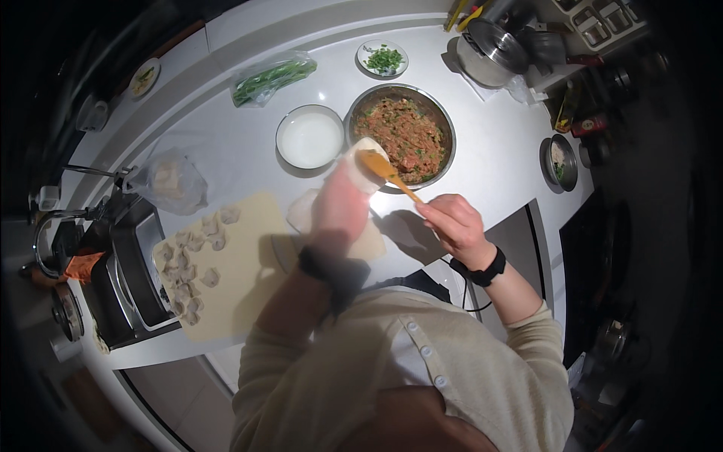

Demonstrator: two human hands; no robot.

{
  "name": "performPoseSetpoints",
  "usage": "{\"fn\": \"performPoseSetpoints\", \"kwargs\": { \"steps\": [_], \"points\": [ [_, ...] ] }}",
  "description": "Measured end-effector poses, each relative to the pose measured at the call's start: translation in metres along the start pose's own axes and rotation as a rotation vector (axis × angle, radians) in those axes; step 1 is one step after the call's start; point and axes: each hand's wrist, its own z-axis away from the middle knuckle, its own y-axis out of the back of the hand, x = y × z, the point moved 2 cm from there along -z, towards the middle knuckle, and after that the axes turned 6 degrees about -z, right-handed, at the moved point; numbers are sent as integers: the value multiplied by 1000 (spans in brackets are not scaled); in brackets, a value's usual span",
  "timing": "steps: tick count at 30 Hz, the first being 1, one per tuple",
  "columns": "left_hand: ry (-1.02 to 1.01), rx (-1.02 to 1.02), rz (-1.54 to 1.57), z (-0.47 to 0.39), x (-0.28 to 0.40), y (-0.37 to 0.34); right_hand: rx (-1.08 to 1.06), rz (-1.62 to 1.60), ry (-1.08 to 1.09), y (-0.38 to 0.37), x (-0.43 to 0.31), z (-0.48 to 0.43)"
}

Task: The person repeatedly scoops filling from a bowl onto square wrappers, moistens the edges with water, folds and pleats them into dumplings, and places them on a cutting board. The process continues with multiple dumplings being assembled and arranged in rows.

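Note:
A pale dough wrapper (368,179) lies on my left hand (343,203), which is blurred and held at the near-left rim of a steel bowl (450,164). In the bowl is minced meat filling (402,133) with green bits. My right hand (456,226) grips the handle of a yellow-brown spatula (379,165), and its flat end rests against the wrapper. Below my left hand, more pale wrappers (302,212) lie on the worktop, partly hidden by the arm. Several folded dumplings (210,277) sit on a cream cutting board (243,305) at the left.
Left of the steel bowl stands a bowl of whitish liquid (310,137). Behind are a plate of chopped greens (384,59) and bagged green stalks (274,79). A lidded pot (491,53) stands back right. The sink (133,271) and a plastic bag (169,181) are at the left.

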Motion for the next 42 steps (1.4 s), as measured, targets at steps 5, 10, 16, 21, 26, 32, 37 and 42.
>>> {"fn": "performPoseSetpoints", "kwargs": {
  "steps": [5, 10, 16, 21, 26, 32, 37, 42],
  "points": [
    [-25, 53, -48, 4, 1, 12, -81, 37, -11, -12, 0, -3],
    [-41, 164, 27, 15, 14, 28, 54, -74, -269, 0, 18, -1],
    [-128, 56, 732, 37, 25, 47, -94, 48, -350, -13, 52, 1],
    [-159, 138, -62, 55, 10, 72, -347, 335, -388, -14, 42, -24],
    [-133, 115, 83, 60, -2, 82, -317, 132, -200, -77, 56, -100],
    [-236, 110, -62, 77, 2, 99, -545, 507, -193, -146, 81, -136],
    [-65, 137, 473, 81, 6, 100, -320, 201, -328, -132, 50, -156],
    [-35, 170, 527, 72, 24, 91, -284, 47, 15, -129, -25, -146]
  ]
}}
